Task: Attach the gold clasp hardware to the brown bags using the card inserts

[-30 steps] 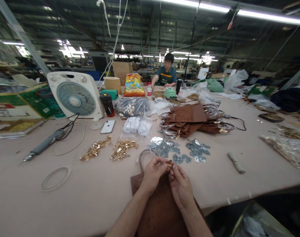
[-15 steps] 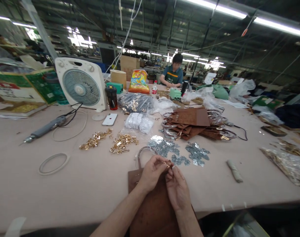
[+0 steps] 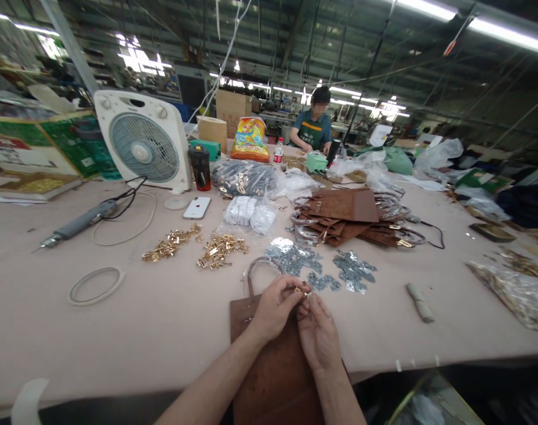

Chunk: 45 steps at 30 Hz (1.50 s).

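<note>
A brown leather handbag panel point(image 3: 269, 378) with a wrapped loop handle point(image 3: 250, 276) lies in front of me, reaching over the table's near edge. My left hand point(image 3: 275, 310) is closed, its thumb and fingers pinching a small gold metal fitting point(image 3: 300, 291) at a brown leather tip point(image 3: 305, 287). Close against it, my right hand point(image 3: 319, 333) is closed too, with its fingertips on a small silvery piece point(image 3: 309, 297) that looks like a metal plate. Beyond my hands are piles of grey metal plates point(image 3: 293, 260) and gold fittings point(image 3: 222, 251).
Brown leather bag pieces point(image 3: 339, 212) are stacked at the back right. A grey electric screwdriver point(image 3: 76, 224), a ring of tape point(image 3: 95, 286) and a fan point(image 3: 142, 144) stand or lie left. A phone point(image 3: 196, 208) is mid-table. A co-worker point(image 3: 313, 127) sits across.
The whole view has shifted slightly upward. Both hands stay together at the gold fitting, with only small finger movements.
</note>
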Each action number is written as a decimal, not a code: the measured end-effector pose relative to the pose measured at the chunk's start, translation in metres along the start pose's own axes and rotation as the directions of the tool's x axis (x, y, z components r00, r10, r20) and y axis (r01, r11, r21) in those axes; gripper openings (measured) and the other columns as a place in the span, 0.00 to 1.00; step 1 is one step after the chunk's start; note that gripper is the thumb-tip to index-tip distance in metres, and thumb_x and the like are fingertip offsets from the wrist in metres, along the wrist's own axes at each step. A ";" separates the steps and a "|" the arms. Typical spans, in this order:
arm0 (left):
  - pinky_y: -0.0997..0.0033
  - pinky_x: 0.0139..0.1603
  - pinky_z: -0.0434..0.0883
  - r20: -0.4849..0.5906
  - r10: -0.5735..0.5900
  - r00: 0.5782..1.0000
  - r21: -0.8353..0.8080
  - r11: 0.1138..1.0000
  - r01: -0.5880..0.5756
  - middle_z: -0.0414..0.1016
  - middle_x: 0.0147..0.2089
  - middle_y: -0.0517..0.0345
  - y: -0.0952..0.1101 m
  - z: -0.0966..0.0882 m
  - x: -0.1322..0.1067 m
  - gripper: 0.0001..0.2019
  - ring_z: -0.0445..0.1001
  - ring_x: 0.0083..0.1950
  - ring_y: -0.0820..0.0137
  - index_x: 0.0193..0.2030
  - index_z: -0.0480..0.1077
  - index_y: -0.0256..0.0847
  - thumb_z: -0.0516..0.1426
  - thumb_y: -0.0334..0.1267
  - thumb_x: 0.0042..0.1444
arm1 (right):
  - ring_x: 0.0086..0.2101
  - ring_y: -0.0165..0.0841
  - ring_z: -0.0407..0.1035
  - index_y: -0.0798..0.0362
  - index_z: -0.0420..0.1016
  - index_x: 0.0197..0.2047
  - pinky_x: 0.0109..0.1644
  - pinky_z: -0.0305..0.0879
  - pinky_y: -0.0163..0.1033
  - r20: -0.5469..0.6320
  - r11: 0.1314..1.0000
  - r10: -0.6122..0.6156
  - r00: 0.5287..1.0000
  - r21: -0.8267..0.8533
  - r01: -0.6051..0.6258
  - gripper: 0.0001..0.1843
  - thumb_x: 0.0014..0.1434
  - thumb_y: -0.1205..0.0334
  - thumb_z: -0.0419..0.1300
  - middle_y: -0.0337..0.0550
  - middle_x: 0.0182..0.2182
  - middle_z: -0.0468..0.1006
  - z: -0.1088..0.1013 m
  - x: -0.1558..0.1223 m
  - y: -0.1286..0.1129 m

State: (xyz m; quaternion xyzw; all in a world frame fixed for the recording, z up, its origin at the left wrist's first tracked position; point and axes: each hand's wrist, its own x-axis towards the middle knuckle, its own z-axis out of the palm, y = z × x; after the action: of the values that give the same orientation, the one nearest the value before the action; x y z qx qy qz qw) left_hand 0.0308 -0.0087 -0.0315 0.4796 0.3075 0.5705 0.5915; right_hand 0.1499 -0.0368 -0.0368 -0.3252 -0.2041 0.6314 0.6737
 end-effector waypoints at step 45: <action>0.65 0.55 0.77 -0.003 0.066 0.998 0.072 0.995 -0.065 0.79 0.50 0.49 -0.001 -0.006 -0.001 0.09 0.80 0.51 0.61 0.48 0.78 0.38 0.64 0.38 0.63 | 0.45 0.34 0.75 0.49 0.84 0.40 0.51 0.75 0.38 -0.030 0.975 -0.142 0.989 -0.177 0.134 0.16 0.52 0.52 0.79 0.43 0.45 0.81 -0.004 0.004 0.014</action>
State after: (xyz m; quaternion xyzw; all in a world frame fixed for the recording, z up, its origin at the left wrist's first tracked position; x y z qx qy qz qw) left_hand 0.0255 -0.0078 -0.0345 0.5087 0.3136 0.5796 0.5540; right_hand 0.1435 -0.0338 -0.0499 -0.3814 -0.2666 0.5557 0.6890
